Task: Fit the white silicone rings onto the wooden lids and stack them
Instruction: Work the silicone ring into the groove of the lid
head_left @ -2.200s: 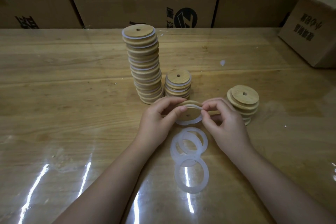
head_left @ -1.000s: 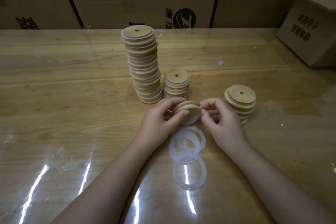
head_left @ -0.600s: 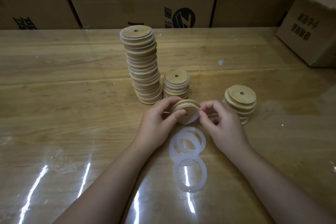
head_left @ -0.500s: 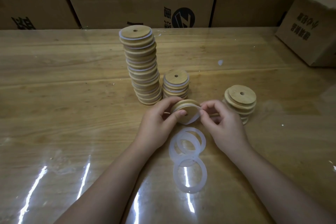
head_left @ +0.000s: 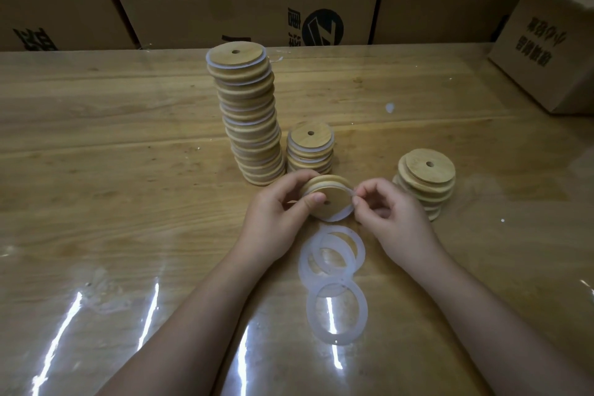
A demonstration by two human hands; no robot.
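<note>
Wooden lid [head_left: 332,199] is held tilted just above the desk [head_left: 128,154], in front of the short stack [head_left: 310,151]. The left grip [head_left: 276,212] curls round its left rim with the thumb on the face, hiding that side. The right grip [head_left: 392,212] pinches the white ring [head_left: 340,217] at the lid's right edge; I cannot tell whether the ring is seated along the far rim. Loose rings [head_left: 302,270] overlap on the desk just below. The right grip covers part of the bare-lid stack [head_left: 426,180]. The tall stack [head_left: 250,125] leans slightly. Cardboard boxes [head_left: 244,10] behind run out of view.
</note>
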